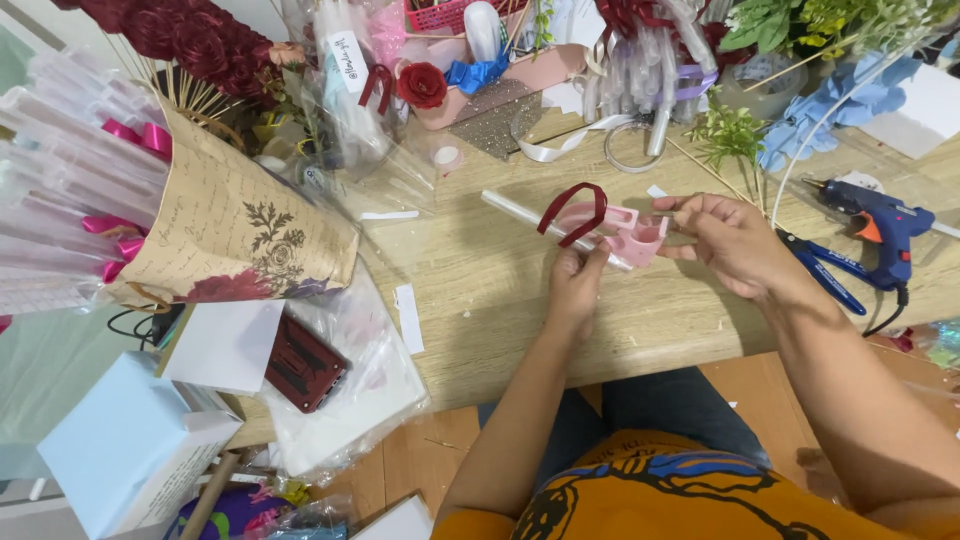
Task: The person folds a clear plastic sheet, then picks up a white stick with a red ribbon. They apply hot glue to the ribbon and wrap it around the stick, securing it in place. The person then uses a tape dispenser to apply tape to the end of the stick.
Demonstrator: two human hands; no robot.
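L hand (577, 283) pinching dark red ribbon loop (574, 207) | R hand (735, 240) gripping pink ribbon (640, 240) | above wooden table (500, 290)

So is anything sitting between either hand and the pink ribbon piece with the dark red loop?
Nothing visible does. The left hand already pinches the dark red ribbon loop from below, and the right hand grips the pink ribbon piece at its right side. The clear tube lies on the table behind them, not between.
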